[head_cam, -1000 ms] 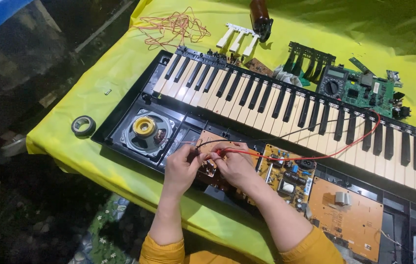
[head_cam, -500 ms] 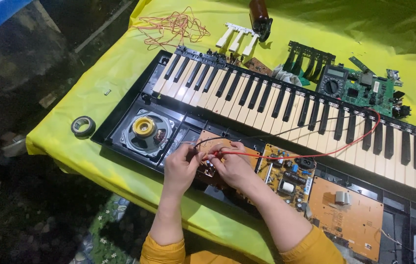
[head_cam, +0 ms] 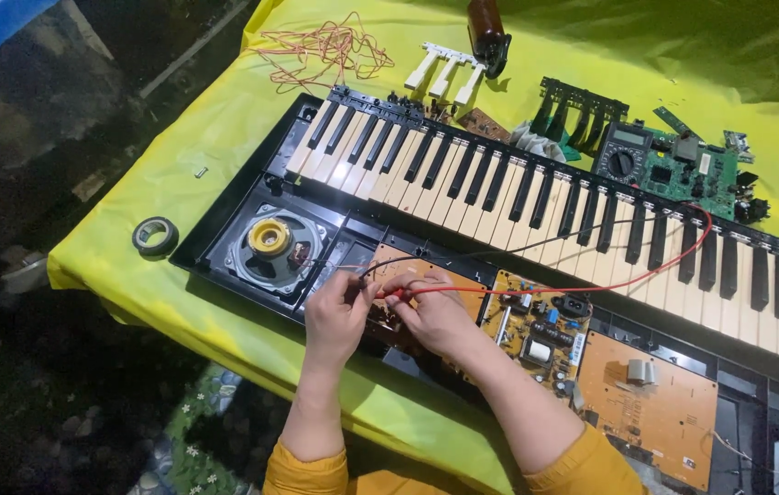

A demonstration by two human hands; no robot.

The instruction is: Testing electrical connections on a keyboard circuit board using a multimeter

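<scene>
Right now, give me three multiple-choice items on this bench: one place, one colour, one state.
1. Where does the black roll of tape lie?
A. on the yellow cloth, left of the opened black electronic keyboard
B. on the keys
C. on the round grey speaker with the yellow centre

2. What colours are the two probe leads at the hands?
A. blue and white
B. red and black
C. green and yellow

3. How do the hands stand?
A. both flat on the keys
B. one raised off the bench
C. left hand and right hand each pinch a probe over the brown circuit board

Answers: 1 A, the roll sits on cloth beside the case. 2 B, both run toward the multimeter. 3 C, fingers are closed on the probes.
</scene>
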